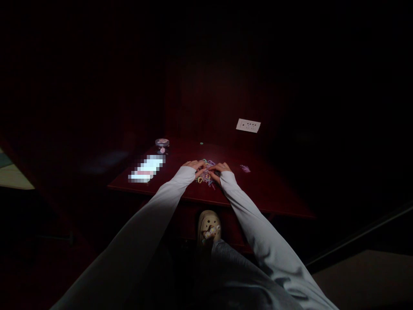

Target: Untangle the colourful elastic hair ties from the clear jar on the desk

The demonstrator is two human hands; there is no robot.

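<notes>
Between my two hands lies a loose pile of small pastel loops (207,178), purple, yellow and green, that look like hair ties. At the pile's left side, my left hand (194,165) rests with bent fingers, index and thumb apart. My right hand (221,169) reaches in from the right, its index finger and thumb also parted over the loops. Both sets of fingertips touch the pile; whether a single loop is between them is too small to see. A separate clump of purple loops (245,168) lies to the right of my right hand.
On the left of the dark red table (258,193) lies a bright, blurred-out phone-like screen (147,168). Behind it stands a clear lidded jar (162,146). A small green piece (201,143) lies at the back. A white socket plate (248,125) is on the wall. My clog (209,226) shows below the table edge.
</notes>
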